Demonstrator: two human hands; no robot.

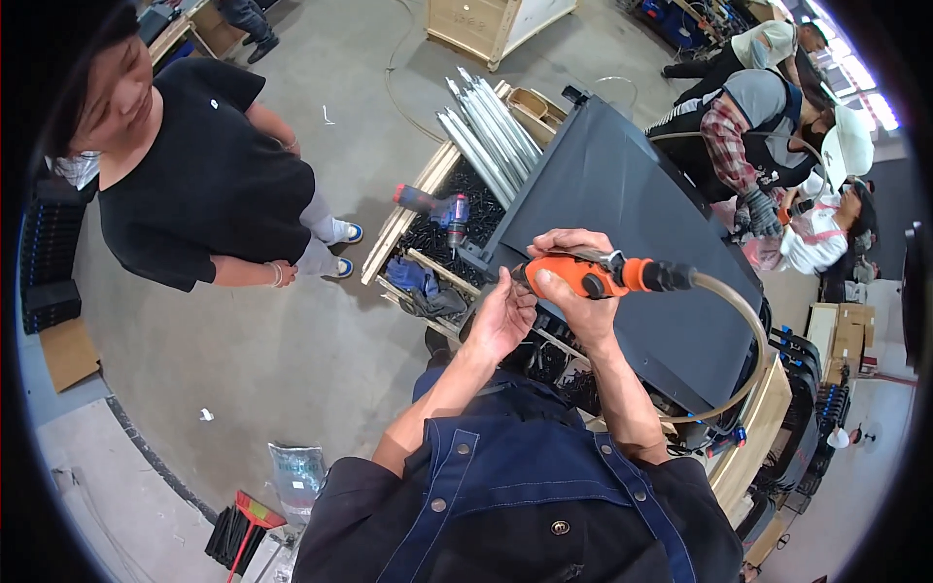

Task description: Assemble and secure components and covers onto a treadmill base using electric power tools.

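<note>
Head view: crate (386, 248) holds black parts (425, 236); right hand (590, 311) grips orange tool (575, 272).

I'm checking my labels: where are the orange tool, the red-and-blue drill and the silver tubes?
Orange tool (573, 273): head view, on its housing.
Red-and-blue drill (447, 208): head view, on its body.
Silver tubes (494, 138): head view, mid-bundle.
</note>
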